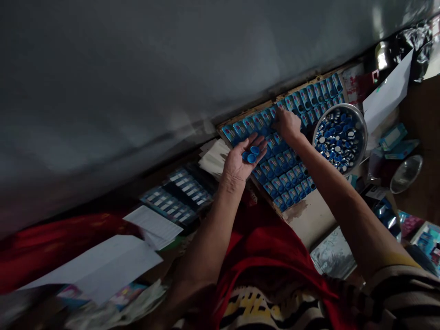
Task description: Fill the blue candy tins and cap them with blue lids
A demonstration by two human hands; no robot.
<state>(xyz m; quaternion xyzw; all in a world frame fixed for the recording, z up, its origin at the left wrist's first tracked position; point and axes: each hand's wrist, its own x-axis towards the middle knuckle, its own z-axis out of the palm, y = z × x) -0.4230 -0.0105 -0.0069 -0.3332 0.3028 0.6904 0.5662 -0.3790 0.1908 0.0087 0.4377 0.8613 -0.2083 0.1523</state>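
Observation:
My left hand (pixel 236 161) is palm up with its fingers stretched out, cradling a few small round blue caps (pixel 252 158). It hovers over the left side of a board holding rows of small blue printed cards (pixel 260 122). My right hand (pixel 289 124) is closed, fingertips pinched down at the upper rows of cards. Whatever is between those fingertips is hidden. Round blue pieces sit at the ends of several cards (pixel 285 159) in the lower rows. Right of my right wrist, a metal bowl (pixel 363 143) contains many blue and silver caps (pixel 338 133).
A grey wall (pixel 137 82) rises along the board's far side. To the left are another set of cards (pixel 185 188) and white paper sheets (pixel 103 263). On the right lie a white sheet (pixel 388 96), small blue boxes (pixel 393 137) and a clear round container (pixel 406 174).

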